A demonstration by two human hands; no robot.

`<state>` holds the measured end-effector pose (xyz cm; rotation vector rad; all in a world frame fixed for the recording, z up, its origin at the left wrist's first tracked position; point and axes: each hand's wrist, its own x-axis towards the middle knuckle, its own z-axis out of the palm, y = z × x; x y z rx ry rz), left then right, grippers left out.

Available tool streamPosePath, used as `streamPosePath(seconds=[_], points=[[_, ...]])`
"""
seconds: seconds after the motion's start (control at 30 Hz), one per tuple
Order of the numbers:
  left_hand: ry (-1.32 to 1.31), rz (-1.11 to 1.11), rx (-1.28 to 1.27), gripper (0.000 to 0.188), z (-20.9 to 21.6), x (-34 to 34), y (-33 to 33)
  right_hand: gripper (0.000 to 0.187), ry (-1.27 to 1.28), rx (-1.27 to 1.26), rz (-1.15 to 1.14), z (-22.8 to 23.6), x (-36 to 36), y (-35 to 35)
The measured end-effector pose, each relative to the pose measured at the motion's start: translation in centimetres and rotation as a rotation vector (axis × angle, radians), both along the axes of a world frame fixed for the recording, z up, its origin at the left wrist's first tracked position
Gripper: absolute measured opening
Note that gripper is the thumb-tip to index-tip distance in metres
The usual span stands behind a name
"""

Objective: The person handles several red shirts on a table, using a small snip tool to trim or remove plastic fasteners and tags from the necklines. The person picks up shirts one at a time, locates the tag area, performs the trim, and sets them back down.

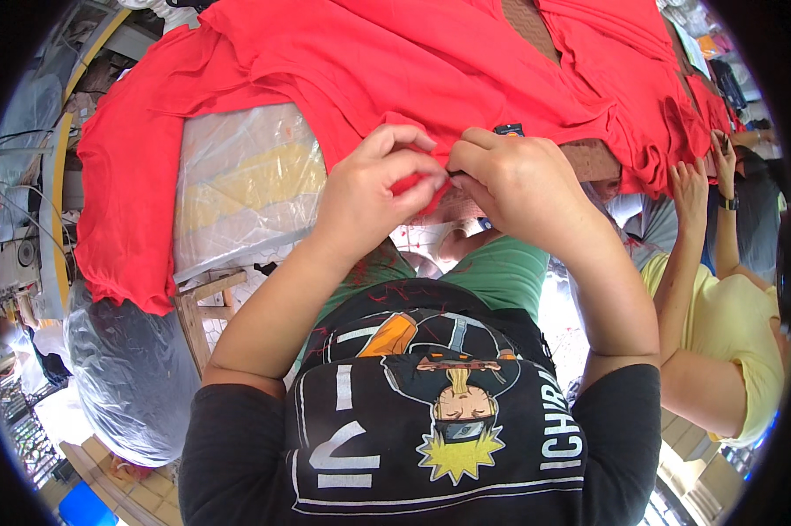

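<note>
A large red garment [360, 53] lies spread over the table in front of me, its near edge gathered up between my hands. My left hand [385, 175] is closed with bent fingers and thumb on a fold of that red fabric. Almost touching it, my right hand [518, 180] is pinched shut at the same edge. A small dark tip shows at its fingertips, but what it belongs to is hidden by the hand. Just beyond the right knuckles, a small black label or tag [508, 130] lies against the red cloth.
At the right, a co-worker in a yellow shirt [711, 333] handles red cloth at the same table. A plastic-wrapped bundle [246, 193] lies under the garment's left part. Below that stand a wooden stool [211, 298] and a large clear plastic bag [132, 377].
</note>
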<state>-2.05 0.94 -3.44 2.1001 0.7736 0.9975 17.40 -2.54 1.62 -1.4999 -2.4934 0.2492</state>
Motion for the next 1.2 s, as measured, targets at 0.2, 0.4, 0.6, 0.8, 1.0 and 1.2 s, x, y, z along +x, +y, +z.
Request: streamPosePath(seconds=[0.2,0.4,0.6,0.8,1.0,1.2], points=[[0.013,-0.334,0.09,0.03,4.4,-4.2,1.6,0.017,-0.074,0.035,-0.114,3.4,5.5,0.5],[0.224,0.04,0.379,0.033,-0.8,0.4,-1.6,0.034,0.317,-0.297,-0.386,7.8,10.3,-2.0],[0.099,0.077,-0.111,0.023,-0.6,0.7,0.3,0.036,0.197,-0.143,-0.101,-3.1,3.4,0.4],[-0.223,-0.032,-0.882,0.017,1.4,-0.3,1.8,0.018,0.72,-0.216,-0.297,-2.4,4.8,2.4],[-0.38,-0.036,-0.982,0.022,1.2,-0.5,1.7,0.029,0.563,0.03,-0.351,-1.4,3.0,1.5],[-0.366,0.005,-0.875,0.02,1.8,-0.6,1.4,0.028,0.605,0.086,-0.15,0.6,1.7,0.6]])
